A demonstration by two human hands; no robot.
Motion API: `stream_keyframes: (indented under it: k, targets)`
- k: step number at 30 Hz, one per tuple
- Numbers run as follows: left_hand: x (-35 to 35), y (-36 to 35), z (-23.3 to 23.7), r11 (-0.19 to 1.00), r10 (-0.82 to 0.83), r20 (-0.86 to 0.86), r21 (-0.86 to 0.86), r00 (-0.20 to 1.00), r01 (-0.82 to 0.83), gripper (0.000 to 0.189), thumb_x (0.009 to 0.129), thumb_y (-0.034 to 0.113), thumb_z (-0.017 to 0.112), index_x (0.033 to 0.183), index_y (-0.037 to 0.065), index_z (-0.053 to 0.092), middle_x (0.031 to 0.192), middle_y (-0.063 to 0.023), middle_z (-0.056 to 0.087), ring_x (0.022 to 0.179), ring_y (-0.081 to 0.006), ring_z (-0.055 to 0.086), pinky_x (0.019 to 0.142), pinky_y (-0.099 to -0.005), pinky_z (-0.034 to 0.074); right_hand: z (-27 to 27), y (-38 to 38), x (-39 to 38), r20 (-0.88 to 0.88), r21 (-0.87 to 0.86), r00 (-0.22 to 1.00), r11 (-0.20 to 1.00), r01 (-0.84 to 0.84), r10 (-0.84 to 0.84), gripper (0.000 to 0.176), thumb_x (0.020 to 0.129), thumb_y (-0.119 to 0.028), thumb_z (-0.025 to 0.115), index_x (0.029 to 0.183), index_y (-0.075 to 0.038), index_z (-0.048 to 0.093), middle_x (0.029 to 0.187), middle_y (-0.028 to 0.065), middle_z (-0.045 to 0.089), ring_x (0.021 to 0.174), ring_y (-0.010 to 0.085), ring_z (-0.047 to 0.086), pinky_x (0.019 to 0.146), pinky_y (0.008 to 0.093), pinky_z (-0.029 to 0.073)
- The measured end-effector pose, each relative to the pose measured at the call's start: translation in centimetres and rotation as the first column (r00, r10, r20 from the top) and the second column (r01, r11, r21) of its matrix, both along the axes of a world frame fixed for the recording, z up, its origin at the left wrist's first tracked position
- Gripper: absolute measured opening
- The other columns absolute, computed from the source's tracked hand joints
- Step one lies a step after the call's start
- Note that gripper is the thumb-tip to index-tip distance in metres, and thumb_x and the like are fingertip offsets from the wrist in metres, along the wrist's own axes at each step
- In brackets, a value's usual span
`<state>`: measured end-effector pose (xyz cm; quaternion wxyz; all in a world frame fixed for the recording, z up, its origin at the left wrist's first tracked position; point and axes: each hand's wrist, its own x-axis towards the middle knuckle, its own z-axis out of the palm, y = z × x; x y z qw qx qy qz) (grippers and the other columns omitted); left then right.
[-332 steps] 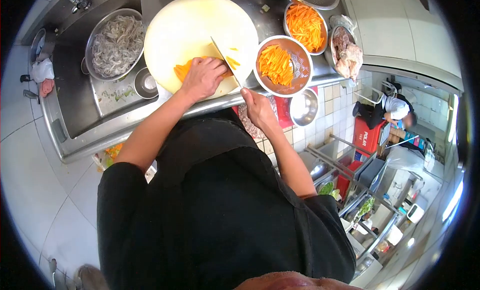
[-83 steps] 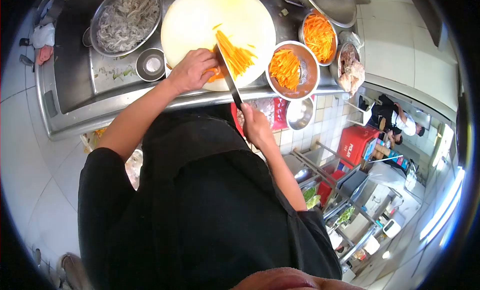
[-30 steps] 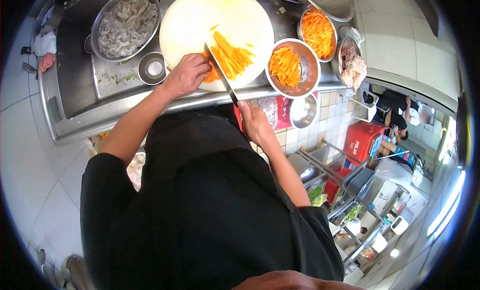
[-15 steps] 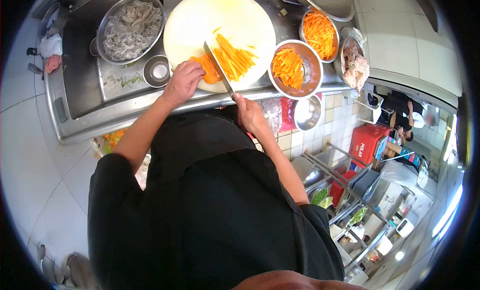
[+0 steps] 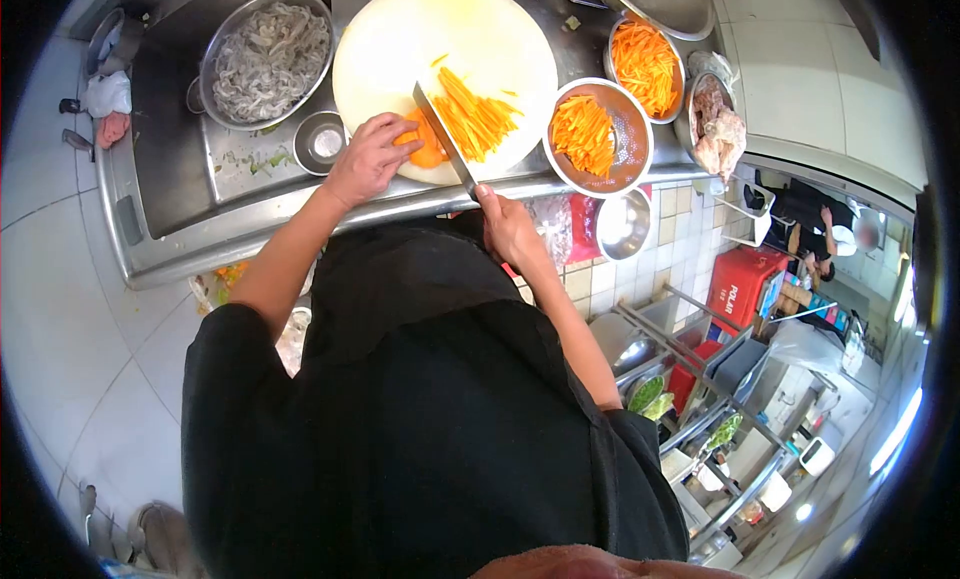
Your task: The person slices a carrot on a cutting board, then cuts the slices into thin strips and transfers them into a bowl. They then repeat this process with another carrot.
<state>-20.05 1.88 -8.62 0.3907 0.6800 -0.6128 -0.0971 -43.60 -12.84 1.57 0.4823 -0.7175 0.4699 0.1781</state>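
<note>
The uncut carrot piece (image 5: 426,151) lies at the near edge of the round white cutting board (image 5: 420,29), pinned under the curled fingers of the left hand (image 5: 366,161). The right hand (image 5: 510,229) is closed around the handle of a knife (image 5: 441,131), its blade standing against the carrot. Cut carrot strips (image 5: 478,119) lie just right of the blade. Further right on the steel table (image 5: 170,194) sits a colander of carrot strips (image 5: 598,137); to the left, a small steel bowl (image 5: 322,143).

Head camera, fisheye, steeply downward, near
</note>
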Motion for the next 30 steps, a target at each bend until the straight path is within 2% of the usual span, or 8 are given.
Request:
stream_keyframes:
  k: [2,5,8,11,15,18,21,30]
  targets:
    - [-0.3,0.0,-0.3,0.999,0.019,0.017,-0.032,1.000,-0.018,0.037,0.086,0.005,0.075,0.123,0.006,0.076,0.132,-0.0152,0.067,0.127,-0.0361,0.058,0.109,-0.0436,0.048,0.5,0.0,0.2,-0.018,0.041,1.000,0.999,0.009,-0.008,0.076,0.110,-0.060,0.039,0.109,0.010,0.068,0.081,0.0311,0.065,0.086,0.0424,0.067,0.090,0.0502,0.049]
    - [-0.8,0.6,0.6,0.976,0.181,-0.152,-0.095,0.972,-0.196,0.032,0.086,0.006,0.077,0.118,0.003,0.075,0.129,-0.0158,0.068,0.125,-0.0362,0.060,0.108,-0.0439,0.048,0.7,-0.2,0.4,-0.042,0.068,0.999,0.997,0.023,-0.021,0.076,0.110,-0.060,0.038,0.107,0.010,0.068,0.072,0.0261,0.062,0.076,0.0372,0.065,0.085,0.0493,0.050]
    - [-0.3,1.5,-0.8,0.985,0.151,-0.204,-0.053,0.967,-0.165,0.027,0.085,0.005,0.077,0.112,0.000,0.074,0.125,-0.0162,0.069,0.122,-0.0359,0.061,0.107,-0.0443,0.049,0.0,-0.2,0.0,-0.007,0.048,1.000,0.999,0.014,-0.014,0.076,0.110,-0.059,0.038,0.105,0.010,0.068,0.068,0.0230,0.060,0.070,0.0347,0.064,0.080,0.0486,0.050]
    - [-0.3,1.3,-0.3,0.982,0.156,-0.166,-0.075,0.974,-0.171,0.024,0.083,0.001,0.077,0.107,-0.001,0.072,0.121,-0.0147,0.069,0.119,-0.0350,0.063,0.102,-0.0429,0.053,1.2,-0.2,0.5,-0.019,0.061,1.000,0.998,0.007,-0.006,0.076,0.111,-0.059,0.038,0.103,0.010,0.068,0.066,0.0216,0.060,0.067,0.0339,0.064,0.078,0.0482,0.050]
    - [-0.6,0.2,1.4,0.996,0.079,-0.091,-0.033,0.993,-0.082,0.022,0.085,0.003,0.074,0.107,0.001,0.072,0.117,-0.0121,0.068,0.117,-0.0340,0.062,0.100,-0.0437,0.051,0.8,-0.2,0.2,-0.003,0.037,1.000,0.999,-0.009,0.009,0.074,0.111,-0.057,0.038,0.102,0.010,0.068,0.063,0.0196,0.058,0.065,0.0332,0.064,0.074,0.0482,0.050]
    - [-0.6,-1.0,2.3,0.998,-0.010,-0.007,0.061,1.000,0.010,0.021,0.086,0.005,0.071,0.107,0.003,0.071,0.117,-0.0111,0.067,0.117,-0.0336,0.060,0.101,-0.0443,0.048,1.1,-0.2,0.4,-0.023,0.060,1.000,0.998,-0.001,0.003,0.072,0.111,-0.057,0.039,0.105,0.009,0.068,0.071,0.0253,0.063,0.073,0.0396,0.066,0.080,0.0491,0.051]
    - [-0.5,-1.4,2.6,0.994,-0.011,0.020,0.105,1.000,0.009,0.022,0.087,0.007,0.069,0.109,0.005,0.071,0.118,-0.0092,0.066,0.116,-0.0325,0.058,0.101,-0.0437,0.046,-0.2,0.2,-0.8,0.135,-0.066,0.991,0.998,0.001,0.008,0.069,0.111,-0.059,0.041,0.090,0.003,0.066,0.058,0.0086,0.056,0.052,0.0192,0.056,0.054,0.0377,0.045]
    - [-0.7,-2.1,3.1,0.983,-0.009,0.076,0.184,0.997,-0.005,0.024,0.090,0.010,0.065,0.114,0.007,0.071,0.120,-0.0073,0.065,0.115,-0.0303,0.057,0.100,-0.0442,0.045,2.1,1.8,-1.1,0.116,-0.185,0.991,0.982,-0.038,0.060,0.066,0.112,-0.054,0.043,0.089,0.003,0.066,0.062,0.0114,0.058,0.060,0.0231,0.060,0.063,0.0416,0.047]
